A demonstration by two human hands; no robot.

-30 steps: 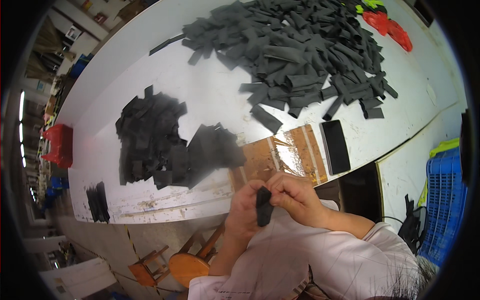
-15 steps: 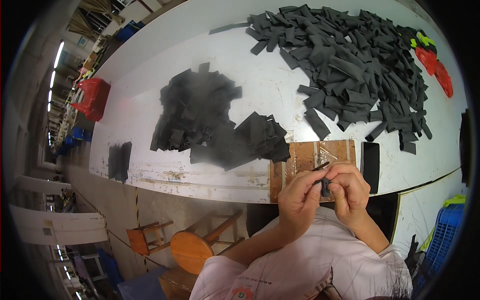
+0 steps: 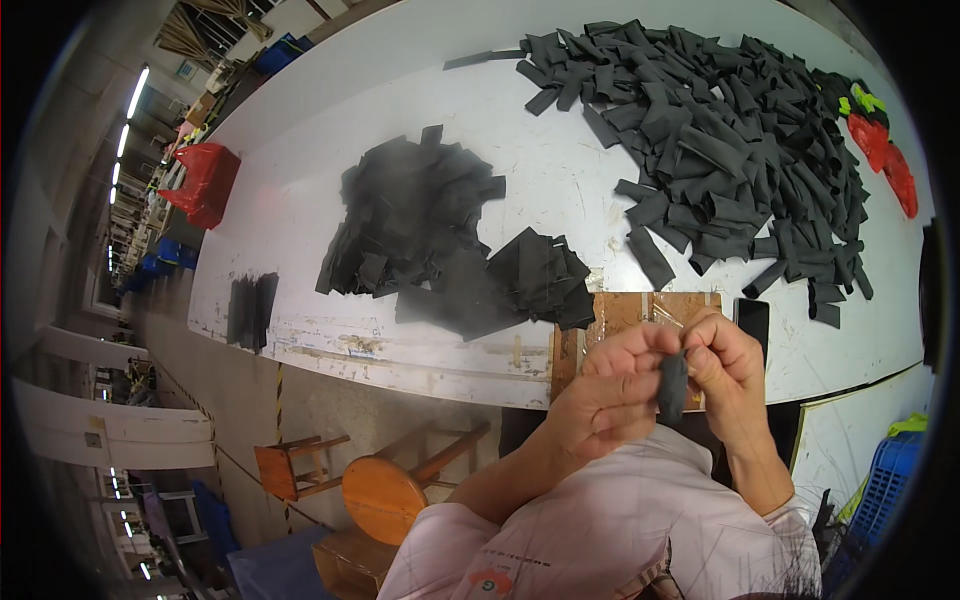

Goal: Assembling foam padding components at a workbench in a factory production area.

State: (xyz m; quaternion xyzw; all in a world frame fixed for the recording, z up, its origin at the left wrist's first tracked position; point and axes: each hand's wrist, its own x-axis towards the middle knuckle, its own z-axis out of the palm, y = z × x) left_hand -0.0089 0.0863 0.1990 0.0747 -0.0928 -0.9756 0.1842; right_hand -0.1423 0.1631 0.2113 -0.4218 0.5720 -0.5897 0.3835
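Our left hand (image 3: 605, 400) and right hand (image 3: 725, 365) pinch one dark strip (image 3: 672, 388) | now raised closer than before | piles (image 3: 450, 240) untouched

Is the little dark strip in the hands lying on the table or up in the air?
Up in the air. The dark strip is pinched between both hands, held above the table edge.

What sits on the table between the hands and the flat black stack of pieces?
In the head view, a brown wooden board lies at the table's near edge, just beyond the hands, which pinch a small dark strip. The black stack reaches the board's far left corner.
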